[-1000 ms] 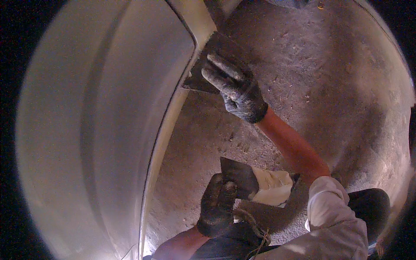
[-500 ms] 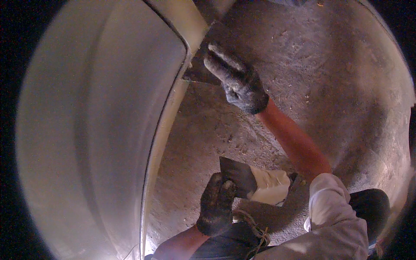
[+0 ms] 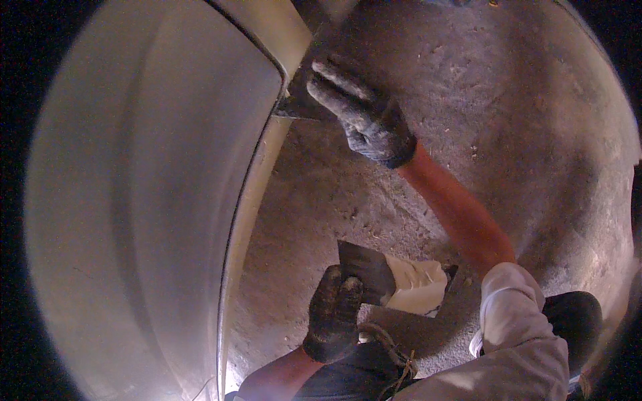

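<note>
My left hand (image 3: 333, 314), in a dirty dark glove, is closed on the near left edge of a dark flat plate (image 3: 366, 267). Smooth cream-coloured paste (image 3: 416, 287) covers the plate's right part. Farther out, my gloved right hand (image 3: 368, 117) has its fingers pressed together along a thin dark flat spreader (image 3: 301, 107), mostly hidden in shadow. The spreader's left corner meets the lower edge of a pale, curved vehicle body panel (image 3: 180, 167); whether it touches there I cannot tell.
The large panel fills the left side, with a dark seam (image 3: 242, 180) curving along its edge above a pale lower strip (image 3: 267, 150). Below lies rough brown ground (image 3: 468, 100) with small debris. A bunched cord (image 3: 401, 364) lies by my lap.
My right hand has shifted slightly away from me and to the left with the spreader, along the panel's edge. My left hand and the plate have hardly moved.
</note>
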Available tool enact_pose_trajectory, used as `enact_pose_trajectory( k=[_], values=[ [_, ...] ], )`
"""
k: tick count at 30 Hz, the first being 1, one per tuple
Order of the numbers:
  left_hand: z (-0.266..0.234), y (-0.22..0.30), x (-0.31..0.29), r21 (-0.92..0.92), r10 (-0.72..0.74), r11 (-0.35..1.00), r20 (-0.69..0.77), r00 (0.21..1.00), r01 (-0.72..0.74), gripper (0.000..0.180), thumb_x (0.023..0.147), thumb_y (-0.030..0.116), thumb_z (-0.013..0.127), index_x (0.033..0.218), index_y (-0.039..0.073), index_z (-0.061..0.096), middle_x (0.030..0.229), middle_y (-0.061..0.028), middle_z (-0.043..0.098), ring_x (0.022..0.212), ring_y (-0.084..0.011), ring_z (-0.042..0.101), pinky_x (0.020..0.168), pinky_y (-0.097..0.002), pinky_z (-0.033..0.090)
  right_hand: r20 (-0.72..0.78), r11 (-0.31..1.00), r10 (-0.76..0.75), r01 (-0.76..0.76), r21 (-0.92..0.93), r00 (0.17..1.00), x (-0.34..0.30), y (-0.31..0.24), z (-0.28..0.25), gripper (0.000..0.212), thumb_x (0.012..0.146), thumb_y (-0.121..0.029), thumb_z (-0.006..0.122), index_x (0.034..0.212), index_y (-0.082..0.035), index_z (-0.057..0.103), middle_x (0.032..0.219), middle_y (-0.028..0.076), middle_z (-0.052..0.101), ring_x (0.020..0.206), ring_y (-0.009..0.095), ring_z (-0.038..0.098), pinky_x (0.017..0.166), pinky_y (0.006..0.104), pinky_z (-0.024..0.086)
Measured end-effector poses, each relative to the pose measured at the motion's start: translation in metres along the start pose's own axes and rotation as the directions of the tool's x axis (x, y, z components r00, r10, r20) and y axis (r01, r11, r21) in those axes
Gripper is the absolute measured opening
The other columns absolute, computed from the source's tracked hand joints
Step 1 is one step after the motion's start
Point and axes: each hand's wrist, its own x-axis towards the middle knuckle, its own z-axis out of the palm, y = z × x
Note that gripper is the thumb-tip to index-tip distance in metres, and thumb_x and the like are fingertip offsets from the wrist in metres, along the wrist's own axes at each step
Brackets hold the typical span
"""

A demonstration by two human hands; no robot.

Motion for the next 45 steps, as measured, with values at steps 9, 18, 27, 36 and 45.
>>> enact_pose_trajectory(
  k=[9,18,27,36,45],
  values=[
    [0.002,0.013,0.001,0.025,-0.007,1.000,0.015,1.000,0.006,0.024,0.105,0.024,0.046,0.111,0.004,0.056,0.098,-0.0075,0.064,0.090,-0.0162,0.062,0.080,-0.0323,0.050,0.009,0.998,-0.006,0.006,-0.059,1.000,0.005,-0.003,-0.019,0.062,0.072,0.009,0.056,0.130,-0.014,0.063,0.139,0.012,0.055,0.126,0.036,0.052,0.105,0.0446,0.044],
    [0.000,0.006,-0.002,-0.087,-0.020,0.996,-0.001,1.000,0.020,0.027,0.104,0.026,0.045,0.111,0.003,0.056,0.098,-0.0087,0.064,0.090,-0.0173,0.062,0.080,-0.0326,0.051,-0.081,0.993,0.053,-0.061,-0.103,0.995,0.020,0.003,-0.014,0.059,0.074,0.008,0.055,0.129,-0.014,0.063,0.136,0.012,0.057,0.121,0.036,0.055,0.102,0.0448,0.046],
    [-0.002,0.010,-0.001,-0.088,-0.064,0.994,0.018,0.998,0.065,0.027,0.104,0.027,0.044,0.111,0.003,0.056,0.099,-0.0093,0.064,0.089,-0.0178,0.063,0.080,-0.0335,0.051,-0.033,0.966,0.117,-0.121,-0.230,0.993,0.006,-0.032,-0.014,0.056,0.075,0.004,0.058,0.126,-0.017,0.066,0.134,0.010,0.058,0.123,0.034,0.053,0.104,0.0468,0.044],
    [-0.004,0.011,-0.005,-0.086,-0.057,0.995,-0.031,0.998,0.055,0.027,0.104,0.027,0.045,0.110,0.004,0.057,0.099,-0.0085,0.064,0.091,-0.0169,0.061,0.083,-0.0328,0.049,0.039,0.963,0.177,-0.165,-0.215,0.983,-0.010,-0.067,-0.004,0.049,0.078,-0.005,0.060,0.126,-0.018,0.066,0.135,0.010,0.057,0.126,0.033,0.051,0.105,0.0491,0.044],
    [-0.006,0.017,-0.006,-0.137,-0.044,0.990,0.012,0.999,0.045,0.024,0.103,0.027,0.049,0.113,0.006,0.055,0.103,-0.0040,0.061,0.093,-0.0135,0.058,0.084,-0.0303,0.051,0.149,0.995,0.102,-0.101,-0.014,0.984,-0.031,-0.112,0.006,0.045,0.084,-0.008,0.060,0.128,-0.018,0.063,0.140,0.013,0.052,0.131,0.035,0.047,0.109,0.0525,0.040]
  ],
)
